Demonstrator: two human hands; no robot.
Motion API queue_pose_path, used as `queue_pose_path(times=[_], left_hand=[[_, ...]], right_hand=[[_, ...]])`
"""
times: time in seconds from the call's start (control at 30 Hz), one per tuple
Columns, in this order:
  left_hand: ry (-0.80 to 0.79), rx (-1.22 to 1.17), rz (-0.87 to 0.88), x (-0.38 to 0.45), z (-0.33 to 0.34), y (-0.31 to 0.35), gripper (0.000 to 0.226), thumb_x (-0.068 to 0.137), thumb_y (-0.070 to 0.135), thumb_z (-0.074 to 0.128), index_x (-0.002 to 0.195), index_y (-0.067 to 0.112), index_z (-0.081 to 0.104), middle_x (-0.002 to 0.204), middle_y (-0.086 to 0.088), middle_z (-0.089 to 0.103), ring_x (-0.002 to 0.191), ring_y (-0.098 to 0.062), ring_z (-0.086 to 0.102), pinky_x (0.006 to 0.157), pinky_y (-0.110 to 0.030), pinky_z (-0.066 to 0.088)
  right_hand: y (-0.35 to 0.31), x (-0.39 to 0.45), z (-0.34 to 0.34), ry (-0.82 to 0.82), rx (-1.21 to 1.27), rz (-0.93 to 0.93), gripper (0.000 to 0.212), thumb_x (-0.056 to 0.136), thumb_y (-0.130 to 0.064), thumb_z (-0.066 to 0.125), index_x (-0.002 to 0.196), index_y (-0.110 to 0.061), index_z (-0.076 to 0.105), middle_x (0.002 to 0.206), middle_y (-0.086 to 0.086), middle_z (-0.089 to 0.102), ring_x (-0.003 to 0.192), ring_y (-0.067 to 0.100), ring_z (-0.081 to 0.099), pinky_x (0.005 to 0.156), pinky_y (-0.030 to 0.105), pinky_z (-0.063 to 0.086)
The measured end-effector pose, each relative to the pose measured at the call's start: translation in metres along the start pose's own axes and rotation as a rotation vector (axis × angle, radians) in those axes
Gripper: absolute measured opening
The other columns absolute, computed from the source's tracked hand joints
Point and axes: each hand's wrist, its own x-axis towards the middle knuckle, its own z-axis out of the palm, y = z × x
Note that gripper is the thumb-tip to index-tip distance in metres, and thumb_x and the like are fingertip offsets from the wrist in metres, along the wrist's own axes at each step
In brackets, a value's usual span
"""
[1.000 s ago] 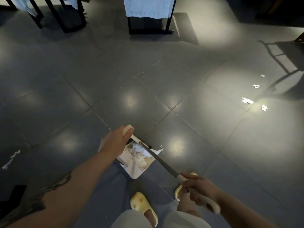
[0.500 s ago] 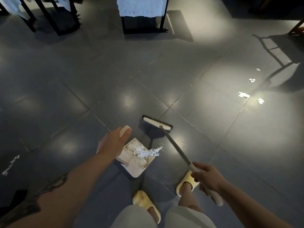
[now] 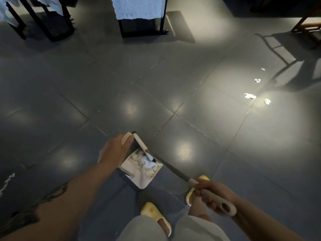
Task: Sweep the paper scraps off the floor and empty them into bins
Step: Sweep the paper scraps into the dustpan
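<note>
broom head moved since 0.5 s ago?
Yes. The broom head has swung back toward the person, from the bare floor beyond the dustpan to over its mouth, beside the left hand, with the scraps in the pan.

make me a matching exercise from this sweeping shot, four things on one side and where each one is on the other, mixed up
Things:
1. broom handle
2. dustpan
3. loose paper scraps
4. white cloth

Places:
A. hanging on a dark stand at the top
B. on the floor by the left hand
C. gripped by the right hand
D. on the lit floor at right

Pairs: 1-C, 2-B, 3-D, 4-A
</note>
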Motion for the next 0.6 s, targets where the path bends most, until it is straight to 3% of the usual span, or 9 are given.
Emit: queue_pose_path(times=[0.1, 0.2, 0.4, 0.43, 0.5, 0.53, 0.6], left_hand=[[-0.013, -0.023, -0.003, -0.005, -0.001, 0.0, 0.078, 0.078, 0.081, 0.024, 0.111, 0.023, 0.064, 0.102, -0.004, 0.071, 0.097, -0.028, 0.065, 0.091, -0.05, 0.051], [-0.02, -0.02, -0.011, -0.006, -0.003, -0.002, 0.08, 0.082, 0.082, 0.025, 0.115, 0.021, 0.063, 0.107, -0.006, 0.071, 0.101, -0.029, 0.065, 0.093, -0.05, 0.051], [-0.032, 0.028, -0.02, -0.006, -0.002, -0.002, 0.073, 0.079, 0.089, 0.019, 0.094, 0.029, 0.058, 0.085, -0.001, 0.066, 0.084, -0.026, 0.063, 0.085, -0.049, 0.052], [-0.037, 0.047, -0.018, -0.005, -0.002, -0.001, 0.071, 0.078, 0.09, 0.02, 0.092, 0.03, 0.057, 0.082, 0.0, 0.064, 0.083, -0.026, 0.063, 0.084, -0.048, 0.052], [-0.052, 0.096, -0.013, -0.003, -0.001, 0.001, 0.063, 0.084, 0.082, 0.025, 0.098, 0.03, 0.057, 0.086, 0.0, 0.066, 0.087, -0.027, 0.063, 0.085, -0.045, 0.051], [-0.057, 0.122, -0.013, -0.001, -0.001, 0.003, 0.058, 0.09, 0.075, 0.028, 0.105, 0.029, 0.059, 0.092, -0.001, 0.067, 0.091, -0.028, 0.063, 0.087, -0.044, 0.05], [-0.056, 0.154, -0.004, 0.001, 0.0, 0.006, 0.052, 0.096, 0.065, 0.031, 0.115, 0.026, 0.059, 0.099, -0.003, 0.068, 0.094, -0.028, 0.062, 0.088, -0.044, 0.05]], right_hand=[[-0.007, -0.012, -0.006, -0.027, -0.021, -0.044, 0.03, 0.095, -0.001, 0.042, 0.12, -0.014, 0.051, 0.066, 0.011, 0.052, 0.031, 0.012, 0.043, 0.026, 0.016, 0.035], [-0.005, -0.025, -0.003, 0.034, -0.136, -0.144, 0.036, 0.093, 0.002, 0.047, 0.121, -0.02, 0.055, 0.066, 0.014, 0.055, 0.031, 0.015, 0.044, 0.027, 0.017, 0.034], [0.003, -0.023, 0.007, 0.225, -0.183, -0.23, 0.037, 0.091, 0.002, 0.053, 0.117, -0.024, 0.06, 0.07, 0.018, 0.057, 0.036, 0.017, 0.045, 0.031, 0.018, 0.037], [0.006, -0.019, 0.008, 0.254, -0.208, -0.227, 0.035, 0.091, 0.002, 0.053, 0.117, -0.018, 0.062, 0.071, 0.018, 0.056, 0.036, 0.017, 0.045, 0.031, 0.018, 0.036], [0.011, -0.014, 0.012, 0.278, -0.242, -0.206, 0.026, 0.086, -0.001, 0.057, 0.111, 0.007, 0.061, 0.071, 0.017, 0.053, 0.037, 0.017, 0.045, 0.033, 0.018, 0.034], [0.014, -0.011, 0.016, 0.263, -0.231, -0.177, 0.026, 0.082, -0.004, 0.06, 0.103, 0.011, 0.06, 0.069, 0.016, 0.053, 0.037, 0.016, 0.045, 0.033, 0.017, 0.033], [0.019, -0.01, 0.022, 0.226, -0.18, -0.095, 0.011, 0.083, -0.008, 0.058, 0.087, 0.002, 0.059, 0.06, 0.011, 0.054, 0.035, 0.015, 0.045, 0.034, 0.016, 0.032]])
